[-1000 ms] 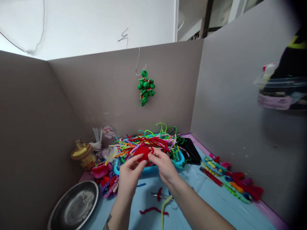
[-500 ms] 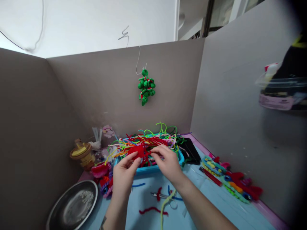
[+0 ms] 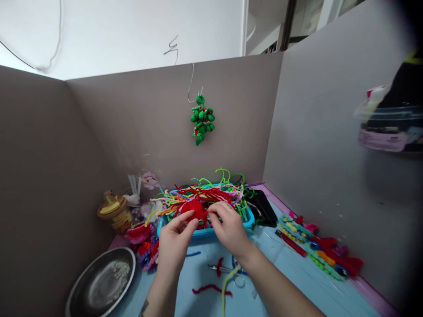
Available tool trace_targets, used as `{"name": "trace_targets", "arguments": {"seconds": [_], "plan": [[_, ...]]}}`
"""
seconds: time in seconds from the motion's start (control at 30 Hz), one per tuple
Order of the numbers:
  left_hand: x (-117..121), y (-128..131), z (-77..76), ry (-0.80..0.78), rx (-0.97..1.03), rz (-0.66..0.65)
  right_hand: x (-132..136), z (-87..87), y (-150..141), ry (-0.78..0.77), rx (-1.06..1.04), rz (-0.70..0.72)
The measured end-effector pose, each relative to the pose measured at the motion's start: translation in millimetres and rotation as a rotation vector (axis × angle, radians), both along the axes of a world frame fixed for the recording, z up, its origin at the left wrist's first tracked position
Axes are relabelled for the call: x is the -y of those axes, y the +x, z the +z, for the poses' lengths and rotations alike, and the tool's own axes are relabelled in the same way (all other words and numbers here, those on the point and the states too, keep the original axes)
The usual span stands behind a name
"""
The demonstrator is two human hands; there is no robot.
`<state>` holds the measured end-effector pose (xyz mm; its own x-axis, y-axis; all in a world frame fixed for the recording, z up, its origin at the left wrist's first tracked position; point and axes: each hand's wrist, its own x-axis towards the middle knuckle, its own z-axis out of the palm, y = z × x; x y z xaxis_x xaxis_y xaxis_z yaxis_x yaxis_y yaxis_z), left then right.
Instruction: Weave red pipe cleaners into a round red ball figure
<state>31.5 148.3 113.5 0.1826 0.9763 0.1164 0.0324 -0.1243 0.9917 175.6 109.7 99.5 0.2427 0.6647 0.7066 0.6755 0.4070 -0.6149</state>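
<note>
Both hands are raised in front of a blue basket (image 3: 198,234) heaped with pipe cleaners of many colours. My left hand (image 3: 175,237) pinches the left edge of a round red fuzzy piece (image 3: 194,210), thumb and fingers closed on it. At its right side, the thumb and forefinger of my right hand (image 3: 228,222) are pinched together on a small red end of the piece. Below on the table lie scissors (image 3: 228,270), a red pipe cleaner (image 3: 211,287) and a pale yellow-green pipe cleaner (image 3: 225,290).
A metal bowl (image 3: 76,281) with small white bits stands at left, near a brown-lidded cup (image 3: 115,213). Finished fuzzy pieces (image 3: 330,253) and a red pen (image 3: 292,244) lie along the right wall. A green ornament (image 3: 202,119) hangs on the back panel.
The red piece has turned and shows a rounder, fuller face. My left hand has shifted slightly right; my right hand stays close to where it was.
</note>
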Motion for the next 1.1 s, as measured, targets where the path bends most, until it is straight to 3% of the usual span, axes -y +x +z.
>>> {"name": "trace_targets", "arguments": {"seconds": [0.17,0.4,0.6,0.83,1.1], "plan": [[1,-1,1.2,0.025,-0.05,-0.01,0,1.0,-5,-0.134,-0.326,0.091],[2,-1,2.1,0.039,-0.029,0.002,-7,-1.8,-3,-0.244,-0.514,0.198],[-2,0,-2.2,0.029,0.007,0.001,-5,1.6,-7,-0.402,-0.55,0.331],[-2,2,-1.3,-0.003,0.041,-0.043,-1,2.2,-11,-0.375,-0.521,0.529],[-1,2,0.6,-0.02,0.062,-0.047,-4,-2.4,-14,-0.322,-0.512,0.48]]}}
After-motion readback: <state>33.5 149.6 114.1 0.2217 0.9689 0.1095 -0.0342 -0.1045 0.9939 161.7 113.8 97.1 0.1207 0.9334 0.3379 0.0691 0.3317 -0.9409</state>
